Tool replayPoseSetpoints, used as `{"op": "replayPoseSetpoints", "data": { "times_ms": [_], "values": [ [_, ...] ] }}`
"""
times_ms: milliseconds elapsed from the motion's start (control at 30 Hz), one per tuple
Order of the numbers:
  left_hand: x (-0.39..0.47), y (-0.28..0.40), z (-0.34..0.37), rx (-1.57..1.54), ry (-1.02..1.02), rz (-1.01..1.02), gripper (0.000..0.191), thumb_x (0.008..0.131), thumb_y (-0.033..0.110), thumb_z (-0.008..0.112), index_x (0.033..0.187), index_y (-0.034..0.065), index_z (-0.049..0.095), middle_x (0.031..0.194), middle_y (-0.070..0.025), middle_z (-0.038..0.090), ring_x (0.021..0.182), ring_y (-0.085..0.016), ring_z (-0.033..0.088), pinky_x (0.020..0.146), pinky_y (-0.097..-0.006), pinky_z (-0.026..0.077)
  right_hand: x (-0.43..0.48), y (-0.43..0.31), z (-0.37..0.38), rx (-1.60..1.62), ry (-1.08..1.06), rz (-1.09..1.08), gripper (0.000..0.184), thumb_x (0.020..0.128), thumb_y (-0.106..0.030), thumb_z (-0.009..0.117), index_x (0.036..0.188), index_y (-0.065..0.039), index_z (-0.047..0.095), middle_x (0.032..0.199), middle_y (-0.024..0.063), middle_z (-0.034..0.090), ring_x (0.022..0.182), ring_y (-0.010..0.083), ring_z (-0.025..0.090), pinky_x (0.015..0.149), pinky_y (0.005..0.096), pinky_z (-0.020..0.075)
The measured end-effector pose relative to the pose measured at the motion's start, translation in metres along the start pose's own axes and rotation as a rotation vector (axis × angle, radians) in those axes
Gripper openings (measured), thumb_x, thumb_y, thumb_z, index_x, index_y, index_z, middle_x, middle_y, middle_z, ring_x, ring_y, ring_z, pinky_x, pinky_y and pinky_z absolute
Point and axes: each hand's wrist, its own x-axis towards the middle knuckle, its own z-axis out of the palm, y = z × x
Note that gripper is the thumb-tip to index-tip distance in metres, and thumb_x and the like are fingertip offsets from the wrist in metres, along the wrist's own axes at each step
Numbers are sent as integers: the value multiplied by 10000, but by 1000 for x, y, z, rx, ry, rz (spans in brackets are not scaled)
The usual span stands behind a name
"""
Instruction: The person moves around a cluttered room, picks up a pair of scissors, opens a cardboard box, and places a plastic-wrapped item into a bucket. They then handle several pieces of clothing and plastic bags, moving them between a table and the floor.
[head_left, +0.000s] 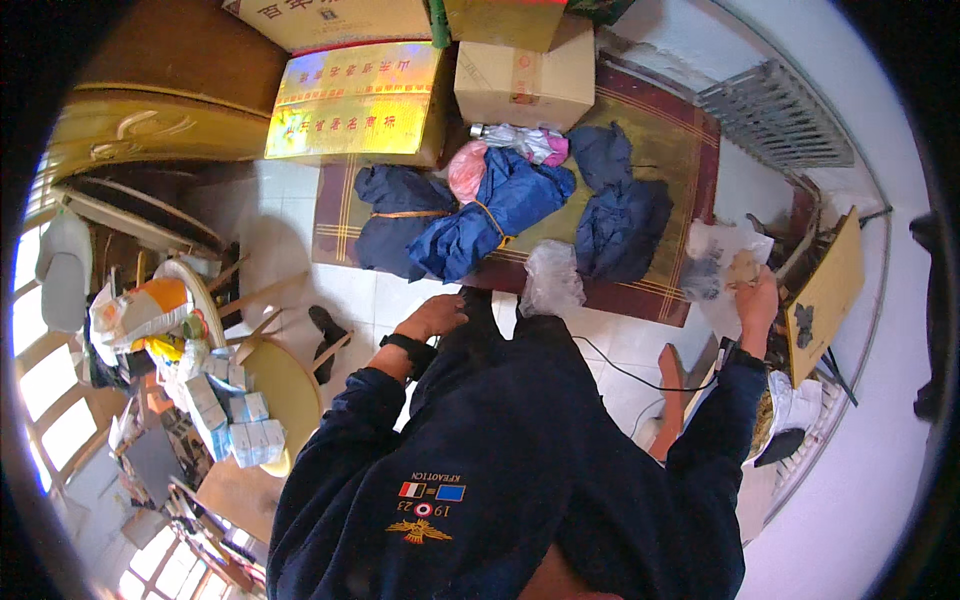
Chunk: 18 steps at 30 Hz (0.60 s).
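My left hand (433, 318) rests on my dark trouser leg near the knee and holds nothing. Out to the right, my right hand (756, 300) has its fingers on a clear plastic bag (739, 238) with something beige at the fingertips. Before me on a low table with a brown and maroon top (334, 244) lie a blue cloth bundle (499, 206) tied with a yellow cord and a dark bundle (397, 187) with an orange band. Further right is a dark crumpled cloth (622, 217). Another crumpled clear plastic bag (553, 279) lies by my knees.
A shiny gold carton (352, 101) and a brown cardboard box (525, 82) stand at the back. Near them lie a pink plastic bag (469, 171) and a folded silvery umbrella (517, 141). At left, a round stool (289, 390) bears several small boxes. A wooden board (825, 300) leans at right.
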Motion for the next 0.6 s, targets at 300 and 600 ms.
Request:
{"op": "replayPoseSetpoints", "data": {
  "times_ms": [300, 600],
  "values": [
    [0, 27, 40, -221, -32, -231, 380, 808, 303, 638, 1072, 32, 610, 1066, -204, 638, 1032, -369, 592, 882, -424, 470, 58, 10, 127, 52, -88, -10, 417, 808, -201, 676, 1128, 32, 547, 1159, 211, 570, 975, 379, 584, 815, 462, 496],
    [59, 22, 57, -76, 75, -240, 501, 738, 298, 679, 1119, -8, 570, 1084, -247, 616, 1052, -405, 574, 913, -466, 468, -2, -62, 98, 302, -210, -131, 523, 719, -171, 700, 1190, -30, 524, 1159, 205, 555, 1085, 390, 533, 926, 447, 429]
  ]
}}
